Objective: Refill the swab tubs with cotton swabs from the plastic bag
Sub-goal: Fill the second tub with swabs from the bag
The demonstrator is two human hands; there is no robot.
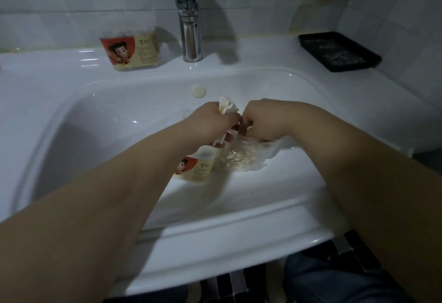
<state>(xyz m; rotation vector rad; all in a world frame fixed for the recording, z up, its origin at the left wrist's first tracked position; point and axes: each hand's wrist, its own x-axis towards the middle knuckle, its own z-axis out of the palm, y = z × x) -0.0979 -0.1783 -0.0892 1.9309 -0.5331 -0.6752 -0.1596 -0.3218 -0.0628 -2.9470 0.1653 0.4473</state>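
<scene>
**A:** Where are our hands?

**B:** Close together over the sink basin. Our left hand grips a bundle of cotton swabs. Our right hand reaches into the plastic bag, fingers hidden, so we cannot tell its grip.

**A:** What might go wrong?

**B:** The tub stands just below, touching the bag. If our grip loosens, swabs could scatter into the basin, which may be damp.
</scene>
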